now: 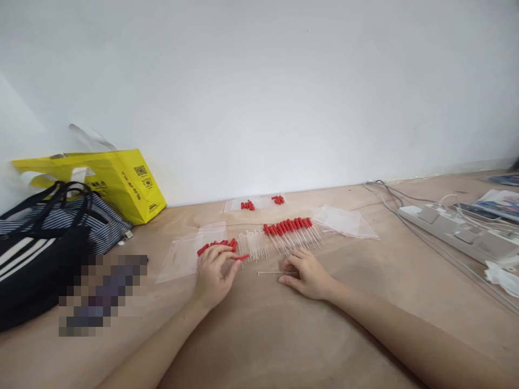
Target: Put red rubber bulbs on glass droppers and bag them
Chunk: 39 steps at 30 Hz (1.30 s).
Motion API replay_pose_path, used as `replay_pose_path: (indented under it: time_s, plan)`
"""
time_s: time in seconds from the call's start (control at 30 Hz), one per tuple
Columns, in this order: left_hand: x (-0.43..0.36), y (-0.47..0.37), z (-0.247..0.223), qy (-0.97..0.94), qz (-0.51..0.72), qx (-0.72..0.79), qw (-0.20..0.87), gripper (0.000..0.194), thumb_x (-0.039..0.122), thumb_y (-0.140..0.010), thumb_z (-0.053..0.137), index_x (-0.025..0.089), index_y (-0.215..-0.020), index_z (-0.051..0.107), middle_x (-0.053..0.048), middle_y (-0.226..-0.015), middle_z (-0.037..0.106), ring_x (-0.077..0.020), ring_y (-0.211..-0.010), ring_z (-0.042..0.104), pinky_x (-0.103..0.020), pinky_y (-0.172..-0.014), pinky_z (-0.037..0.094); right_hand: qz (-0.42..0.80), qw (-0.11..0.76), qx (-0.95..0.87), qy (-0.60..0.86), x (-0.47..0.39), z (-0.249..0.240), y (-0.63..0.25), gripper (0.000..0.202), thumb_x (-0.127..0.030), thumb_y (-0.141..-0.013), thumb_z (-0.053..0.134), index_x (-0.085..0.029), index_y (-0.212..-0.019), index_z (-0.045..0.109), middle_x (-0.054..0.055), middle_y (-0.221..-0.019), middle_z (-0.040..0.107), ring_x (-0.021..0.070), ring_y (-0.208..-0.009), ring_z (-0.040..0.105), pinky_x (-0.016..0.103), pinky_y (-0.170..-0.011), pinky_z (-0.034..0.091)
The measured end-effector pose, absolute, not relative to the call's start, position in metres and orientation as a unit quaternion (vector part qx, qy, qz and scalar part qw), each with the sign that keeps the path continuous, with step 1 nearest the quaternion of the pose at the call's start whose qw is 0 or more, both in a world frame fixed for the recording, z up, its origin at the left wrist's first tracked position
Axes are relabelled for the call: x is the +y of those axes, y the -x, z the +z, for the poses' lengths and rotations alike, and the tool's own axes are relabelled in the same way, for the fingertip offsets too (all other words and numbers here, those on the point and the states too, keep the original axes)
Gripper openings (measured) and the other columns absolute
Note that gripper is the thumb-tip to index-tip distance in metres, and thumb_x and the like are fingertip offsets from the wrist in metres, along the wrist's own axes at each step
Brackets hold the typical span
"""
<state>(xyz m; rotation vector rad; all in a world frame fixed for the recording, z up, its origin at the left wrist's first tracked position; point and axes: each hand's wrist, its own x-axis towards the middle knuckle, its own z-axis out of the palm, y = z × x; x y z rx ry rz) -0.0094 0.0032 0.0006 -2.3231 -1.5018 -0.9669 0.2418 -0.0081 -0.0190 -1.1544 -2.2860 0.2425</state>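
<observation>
A pale wall (275,97) fills the background behind a broad wooden bench (259,335). At the left sits a yellow bag (138,189) with dark print, tipped against the wall, and in front of it a black bag (40,281) with white stripes. A white power strip (450,232) lies at the right, cables trailing from it.

Both hands rest near the middle. The right hand (307,274) lies low over the bench, its thumb and forefinger on either side of a single clear tube (270,273) — whether they press on it I cannot tell. The left hand (214,275) has its thumb and forefinger pinching one red cap (242,257), its other fingers curved over the loose red caps (206,247).

A flat clear bag (340,220) lies to the right, beside a slanting row of red-capped tubes (294,232). Left of that row, bare clear tubes (253,244) lie side by side. Toward the wall, two small clusters of caps — a left cluster (247,205) and a right cluster (278,199) — sit well apart.
</observation>
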Motion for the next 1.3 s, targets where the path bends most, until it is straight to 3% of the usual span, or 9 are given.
replay_pose_path:
  time_s: [0.17,0.33,0.57,0.77,0.93,1.13,1.3]
  plan:
    - [-0.024,0.0,-0.004,0.851,-0.273,-0.449,0.002,0.012,0.027,-0.078,0.049,0.022,-0.077,0.06,-0.005,-0.095,0.058,-0.0209,-0.095,0.05,-0.039,-0.084,0.039,0.112,0.284,-0.849,0.431,-0.006,-0.023,-0.236,0.009,-0.026,-0.077,0.056,-0.018,-0.073,0.053,0.001,-0.075,0.056,0.0133,-0.074,0.048,0.026,-0.069,0.035]
    - [-0.027,-0.002,-0.005,0.857,-0.254,-0.448,0.005,0.022,0.029,-0.074,0.054,0.024,-0.093,0.062,-0.007,-0.105,0.056,-0.0244,-0.101,0.048,-0.044,-0.087,0.037,0.095,0.268,-0.85,0.444,-0.004,-0.024,-0.243,0.008,-0.021,-0.077,0.055,-0.017,-0.07,0.053,0.001,-0.074,0.056,0.0139,-0.075,0.048,0.026,-0.069,0.035]
    - [-0.021,-0.012,-0.01,0.878,-0.232,-0.417,0.046,0.016,0.03,-0.079,0.052,0.031,-0.085,0.067,-0.003,-0.107,0.059,-0.0241,-0.103,0.047,-0.044,-0.086,0.036,0.106,0.265,-0.843,0.456,-0.006,-0.018,-0.244,0.019,-0.036,-0.074,0.058,-0.018,-0.079,0.054,0.002,-0.076,0.056,0.0158,-0.076,0.048,0.028,-0.068,0.032]
    - [-0.019,-0.02,-0.011,0.87,-0.246,-0.424,0.06,0.018,0.023,-0.084,0.045,0.026,-0.086,0.063,-0.002,-0.102,0.063,-0.0213,-0.106,0.049,-0.048,-0.098,0.02,0.066,0.241,-0.838,0.486,-0.007,-0.024,-0.234,0.013,-0.029,-0.08,0.05,-0.019,-0.074,0.054,0.002,-0.08,0.057,0.0164,-0.081,0.046,0.029,-0.07,0.027]
    - [-0.021,-0.02,-0.012,0.861,-0.252,-0.44,0.045,0.019,0.021,-0.087,0.039,0.024,-0.087,0.058,0.0,-0.091,0.067,-0.0205,-0.104,0.053,-0.052,-0.1,0.004,0.051,0.294,-0.816,0.494,-0.012,-0.026,-0.233,0.015,-0.023,-0.085,0.042,-0.018,-0.076,0.053,0.001,-0.076,0.059,0.0145,-0.077,0.048,0.032,-0.08,0.023]
    - [-0.02,-0.02,-0.015,0.86,-0.285,-0.419,0.058,0.019,0.02,-0.086,0.041,0.023,-0.096,0.057,0.0,-0.085,0.069,-0.0202,-0.099,0.056,-0.052,-0.101,0.001,0.029,0.353,-0.822,0.446,-0.019,-0.023,-0.228,0.019,-0.022,-0.086,0.041,-0.023,-0.091,0.059,0.001,-0.077,0.062,0.0137,-0.078,0.049,0.035,-0.084,0.019]
    - [-0.018,-0.019,-0.016,0.863,-0.309,-0.392,0.07,0.022,0.02,-0.086,0.042,0.024,-0.102,0.056,0.001,-0.081,0.07,-0.0205,-0.098,0.057,-0.051,-0.101,0.0,0.006,0.383,-0.825,0.416,-0.021,-0.027,-0.223,0.019,-0.022,-0.085,0.043,-0.024,-0.088,0.062,-0.001,-0.071,0.061,0.0132,-0.075,0.047,0.036,-0.084,0.016]
